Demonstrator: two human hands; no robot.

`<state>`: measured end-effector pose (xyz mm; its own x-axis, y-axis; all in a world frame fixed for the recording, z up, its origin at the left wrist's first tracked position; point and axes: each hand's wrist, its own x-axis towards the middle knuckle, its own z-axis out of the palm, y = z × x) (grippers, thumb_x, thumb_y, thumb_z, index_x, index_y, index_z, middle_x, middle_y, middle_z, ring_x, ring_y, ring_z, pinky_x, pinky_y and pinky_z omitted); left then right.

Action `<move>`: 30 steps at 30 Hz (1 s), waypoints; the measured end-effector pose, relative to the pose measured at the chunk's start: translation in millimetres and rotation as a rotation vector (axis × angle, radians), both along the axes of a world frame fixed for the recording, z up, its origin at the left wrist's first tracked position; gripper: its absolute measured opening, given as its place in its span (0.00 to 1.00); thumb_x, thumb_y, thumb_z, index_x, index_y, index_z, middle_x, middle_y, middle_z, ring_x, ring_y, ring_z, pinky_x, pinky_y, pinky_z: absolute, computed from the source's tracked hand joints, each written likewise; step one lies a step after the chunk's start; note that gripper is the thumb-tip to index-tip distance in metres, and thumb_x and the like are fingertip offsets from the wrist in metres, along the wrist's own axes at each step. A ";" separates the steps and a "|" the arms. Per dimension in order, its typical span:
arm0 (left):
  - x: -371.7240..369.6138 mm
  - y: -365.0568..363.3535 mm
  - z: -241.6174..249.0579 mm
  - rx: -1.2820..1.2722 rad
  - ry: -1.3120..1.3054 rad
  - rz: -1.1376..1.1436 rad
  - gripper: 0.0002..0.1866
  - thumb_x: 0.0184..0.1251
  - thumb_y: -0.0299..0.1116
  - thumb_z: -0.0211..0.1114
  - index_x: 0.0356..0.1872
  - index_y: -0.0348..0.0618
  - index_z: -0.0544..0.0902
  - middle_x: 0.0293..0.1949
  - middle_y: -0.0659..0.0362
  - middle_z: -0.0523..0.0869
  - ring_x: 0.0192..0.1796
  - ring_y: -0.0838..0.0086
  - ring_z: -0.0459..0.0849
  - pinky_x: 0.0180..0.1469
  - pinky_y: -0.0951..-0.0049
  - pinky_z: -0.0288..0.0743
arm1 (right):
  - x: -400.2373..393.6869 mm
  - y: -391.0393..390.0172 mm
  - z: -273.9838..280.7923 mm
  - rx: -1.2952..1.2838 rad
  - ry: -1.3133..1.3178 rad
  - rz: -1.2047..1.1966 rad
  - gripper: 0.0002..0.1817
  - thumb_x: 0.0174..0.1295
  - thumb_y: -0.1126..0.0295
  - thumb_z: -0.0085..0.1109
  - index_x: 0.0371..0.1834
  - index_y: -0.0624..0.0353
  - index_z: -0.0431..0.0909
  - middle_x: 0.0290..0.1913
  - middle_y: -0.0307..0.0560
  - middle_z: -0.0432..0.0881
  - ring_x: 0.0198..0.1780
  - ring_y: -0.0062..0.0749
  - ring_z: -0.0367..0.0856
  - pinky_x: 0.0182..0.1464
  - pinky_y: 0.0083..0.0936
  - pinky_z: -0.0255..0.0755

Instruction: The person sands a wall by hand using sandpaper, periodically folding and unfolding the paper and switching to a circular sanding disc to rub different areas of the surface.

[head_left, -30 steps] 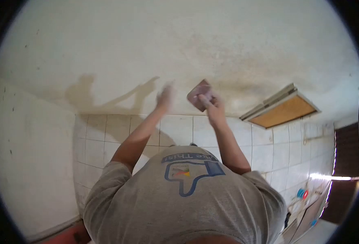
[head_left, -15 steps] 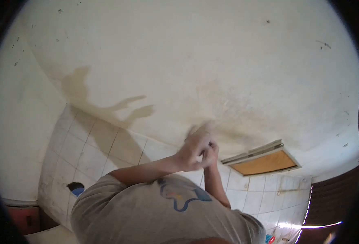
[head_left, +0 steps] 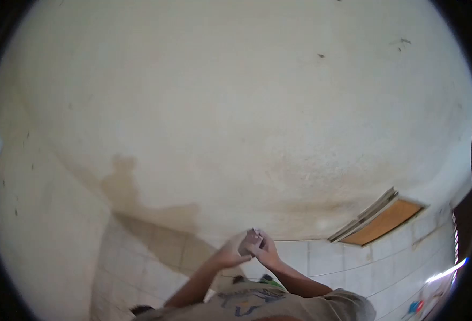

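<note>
Left hand [head_left: 229, 255] had joined right hand [head_left: 268, 253]; both gripped pad [head_left: 250, 242] before top edge of tiles [head_left: 325, 259], seemingly off wall [head_left: 220, 117].

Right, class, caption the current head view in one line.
Bare left hand and bare right hand hold a thin reddish-brown sheet before a stained cream wall and white tiles.

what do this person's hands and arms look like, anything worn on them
The left hand and right hand show no gloves, rings or watch. Both forearms are bare; the greyish-brown shirt is short-sleeved, with a dark blue print.
</note>
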<state>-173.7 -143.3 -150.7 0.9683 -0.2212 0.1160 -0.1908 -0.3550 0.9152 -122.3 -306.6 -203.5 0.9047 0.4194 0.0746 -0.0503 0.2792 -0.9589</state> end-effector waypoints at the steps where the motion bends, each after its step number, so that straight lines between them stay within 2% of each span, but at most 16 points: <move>1: 2.6 -0.6 -5.5 -0.148 0.108 -0.028 0.43 0.54 0.36 0.77 0.70 0.35 0.66 0.60 0.48 0.79 0.64 0.63 0.77 0.66 0.63 0.71 | -6.1 2.9 5.5 0.012 0.041 0.010 0.17 0.58 0.73 0.70 0.48 0.60 0.77 0.44 0.41 0.83 0.46 0.24 0.81 0.49 0.26 0.77; 2: -0.2 -5.3 -0.5 -0.209 0.274 0.000 0.45 0.53 0.34 0.77 0.71 0.36 0.64 0.61 0.51 0.78 0.64 0.68 0.76 0.66 0.65 0.71 | -10.7 9.2 4.5 0.022 0.090 0.022 0.17 0.59 0.72 0.71 0.49 0.61 0.76 0.43 0.40 0.82 0.45 0.23 0.80 0.49 0.26 0.77; 5: -9.9 2.1 -29.4 -0.162 0.297 -0.020 0.50 0.51 0.31 0.78 0.75 0.38 0.59 0.64 0.52 0.76 0.66 0.69 0.74 0.67 0.67 0.71 | -16.1 13.5 -4.9 -0.043 0.279 0.067 0.19 0.58 0.69 0.72 0.50 0.60 0.76 0.43 0.40 0.82 0.46 0.23 0.80 0.49 0.27 0.77; 6: -8.0 6.8 -45.6 -0.125 0.303 -0.060 0.55 0.50 0.29 0.79 0.78 0.39 0.53 0.66 0.53 0.75 0.69 0.67 0.72 0.69 0.65 0.68 | -17.5 15.6 -1.5 -0.115 0.302 0.034 0.20 0.58 0.68 0.73 0.50 0.60 0.75 0.44 0.40 0.81 0.46 0.22 0.79 0.47 0.26 0.76; 7: 2.2 6.3 -56.8 -0.297 0.309 -0.083 0.56 0.50 0.29 0.79 0.78 0.39 0.52 0.67 0.53 0.74 0.70 0.66 0.71 0.71 0.64 0.67 | -12.4 15.1 -14.5 -0.029 0.202 0.044 0.20 0.58 0.68 0.72 0.50 0.58 0.75 0.42 0.39 0.80 0.44 0.21 0.78 0.45 0.25 0.76; 9: 9.4 2.4 -73.4 -0.646 0.362 -0.110 0.57 0.50 0.28 0.79 0.79 0.39 0.51 0.69 0.53 0.71 0.73 0.65 0.69 0.73 0.63 0.64 | -3.6 15.1 -13.8 -0.186 -0.004 -0.054 0.18 0.58 0.73 0.68 0.50 0.58 0.74 0.41 0.39 0.79 0.43 0.22 0.77 0.45 0.25 0.74; 12: 48.1 -1.8 -65.9 -0.648 0.368 -0.327 0.51 0.55 0.29 0.77 0.78 0.39 0.56 0.71 0.54 0.69 0.75 0.65 0.66 0.75 0.62 0.60 | 20.0 -13.9 12.2 -0.218 -0.043 -0.027 0.18 0.55 0.80 0.61 0.51 0.59 0.73 0.41 0.41 0.79 0.45 0.26 0.77 0.47 0.26 0.73; 13: 71.8 -4.2 -60.9 -0.614 0.357 -0.394 0.49 0.56 0.29 0.76 0.78 0.38 0.58 0.71 0.55 0.70 0.75 0.65 0.66 0.75 0.62 0.60 | 34.7 -23.9 -3.6 -0.258 -0.180 -0.190 0.19 0.55 0.82 0.58 0.51 0.60 0.73 0.42 0.43 0.80 0.46 0.27 0.77 0.48 0.26 0.73; 15: 103.6 -30.7 -42.4 -0.571 0.137 -0.278 0.39 0.61 0.30 0.72 0.73 0.36 0.66 0.67 0.52 0.76 0.72 0.63 0.71 0.74 0.62 0.61 | 60.8 -41.2 -31.0 -0.291 -0.371 -0.514 0.21 0.55 0.85 0.53 0.53 0.62 0.73 0.44 0.46 0.81 0.48 0.29 0.79 0.51 0.26 0.73; 17: 140.8 -45.6 -19.6 -0.445 -0.042 -0.260 0.34 0.63 0.30 0.70 0.70 0.34 0.70 0.64 0.50 0.79 0.71 0.63 0.74 0.74 0.62 0.62 | 81.6 -71.1 4.0 -0.308 -0.357 -0.783 0.21 0.58 0.87 0.50 0.56 0.66 0.73 0.48 0.50 0.82 0.52 0.32 0.80 0.56 0.26 0.73; 19: 173.2 -64.3 18.2 -0.331 -0.213 -0.227 0.29 0.65 0.30 0.69 0.67 0.33 0.73 0.62 0.49 0.81 0.68 0.63 0.76 0.73 0.61 0.62 | 112.1 -110.6 50.8 -0.283 -0.387 -0.994 0.22 0.61 0.85 0.50 0.59 0.68 0.76 0.53 0.59 0.82 0.57 0.42 0.82 0.63 0.32 0.72; 21: 193.3 -85.1 48.5 -0.345 -0.339 -0.129 0.24 0.67 0.30 0.67 0.62 0.33 0.76 0.59 0.50 0.83 0.65 0.64 0.78 0.73 0.60 0.62 | 154.7 -138.9 75.3 -0.375 -0.714 -1.260 0.18 0.62 0.89 0.54 0.55 0.70 0.79 0.54 0.58 0.85 0.60 0.43 0.83 0.63 0.31 0.74; 23: 208.8 -84.7 58.1 -0.180 -0.480 -0.121 0.26 0.67 0.27 0.66 0.65 0.31 0.72 0.59 0.48 0.83 0.63 0.61 0.81 0.73 0.56 0.63 | 185.6 -152.9 87.7 -0.409 -0.864 -1.341 0.20 0.60 0.91 0.55 0.55 0.70 0.81 0.55 0.61 0.85 0.62 0.46 0.83 0.67 0.35 0.72; 25: 205.6 -69.4 54.8 -0.034 -0.514 -0.152 0.27 0.66 0.23 0.65 0.66 0.30 0.70 0.57 0.47 0.83 0.59 0.61 0.82 0.71 0.56 0.66 | 203.7 -146.4 99.9 -0.348 -0.918 -1.355 0.27 0.54 0.93 0.50 0.60 0.70 0.79 0.62 0.65 0.81 0.67 0.51 0.79 0.68 0.38 0.71; 27: 212.3 -58.6 39.0 0.047 -0.493 -0.206 0.28 0.63 0.18 0.64 0.66 0.30 0.69 0.53 0.48 0.84 0.56 0.62 0.84 0.68 0.59 0.70 | 227.9 -123.5 82.9 -0.134 -0.940 -1.240 0.31 0.50 0.92 0.50 0.62 0.68 0.79 0.65 0.65 0.78 0.70 0.55 0.75 0.72 0.42 0.67; 30: 187.8 -54.7 21.1 -0.262 -0.144 0.052 0.18 0.68 0.22 0.63 0.58 0.34 0.78 0.49 0.53 0.86 0.52 0.67 0.83 0.62 0.64 0.73 | 216.0 -72.7 85.4 -0.326 -1.001 -1.042 0.31 0.49 0.87 0.52 0.62 0.66 0.79 0.66 0.65 0.77 0.70 0.61 0.72 0.74 0.48 0.63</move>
<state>14.1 -198.0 -129.6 0.9469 -0.1165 0.2998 -0.3133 -0.1230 0.9417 93.7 -379.3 -118.2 0.4317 -0.2508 0.8664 0.7368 -0.4561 -0.4992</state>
